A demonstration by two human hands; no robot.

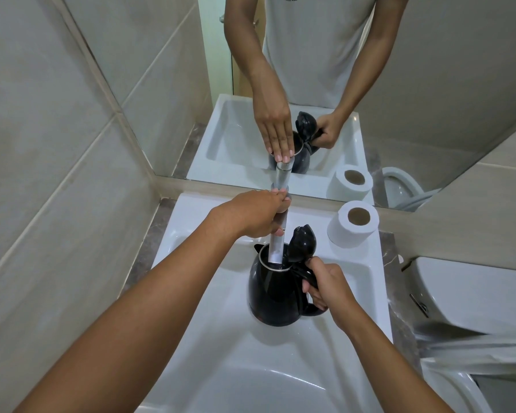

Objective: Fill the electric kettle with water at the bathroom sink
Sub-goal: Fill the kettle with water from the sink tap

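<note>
A black electric kettle [273,296] with its lid flipped open is held over the white sink [209,338]. My right hand [325,286] grips its handle on the right side. The chrome tap spout [276,248] reaches down into the kettle's open mouth. My left hand [258,213] rests on top of the tap, fingers lying over its lever at the back of the sink. Whether water is running cannot be told.
A toilet paper roll [353,223] stands on the sink's back right corner. A mirror [310,84] behind the sink reflects my arms and the kettle. A white toilet cistern [474,296] is at the right. Tiled wall [57,144] closes the left side.
</note>
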